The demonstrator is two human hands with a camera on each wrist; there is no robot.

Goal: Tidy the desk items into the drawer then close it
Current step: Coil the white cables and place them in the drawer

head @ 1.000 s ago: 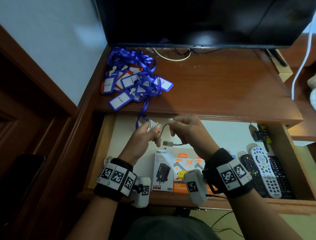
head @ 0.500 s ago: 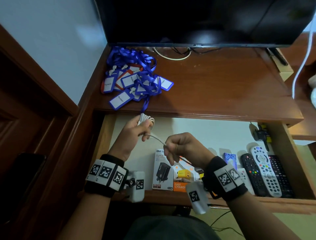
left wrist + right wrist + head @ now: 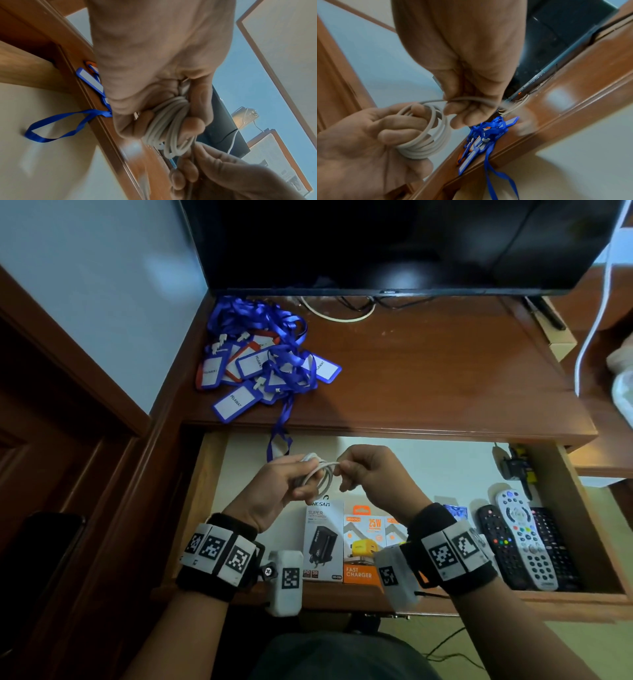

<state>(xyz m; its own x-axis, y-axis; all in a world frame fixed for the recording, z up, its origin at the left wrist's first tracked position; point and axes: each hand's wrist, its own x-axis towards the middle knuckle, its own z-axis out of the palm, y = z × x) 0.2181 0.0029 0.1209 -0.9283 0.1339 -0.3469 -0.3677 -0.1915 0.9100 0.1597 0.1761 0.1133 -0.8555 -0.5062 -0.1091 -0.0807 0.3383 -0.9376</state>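
Since half a second ago, the right hand (image 3: 371, 474) has been brought back up beside the left hand (image 3: 277, 491), and one more loop of the white cable (image 3: 320, 474) has been laid on. The coil is held curled in the left fingers; the loose end is pinched by the right. It is held over the open drawer (image 3: 212, 474), so it can likely be put in soon. One cable, three remotes (image 3: 520, 539) and two charger boxes (image 3: 323, 539) are counted in the drawer. One pile of blue lanyards (image 3: 260, 361) is left on the desk (image 3: 428, 371).

Right hand (image 3: 371, 477) back up beside the left hand (image 3: 277, 491), white cable (image 3: 320, 472) fully coiled.
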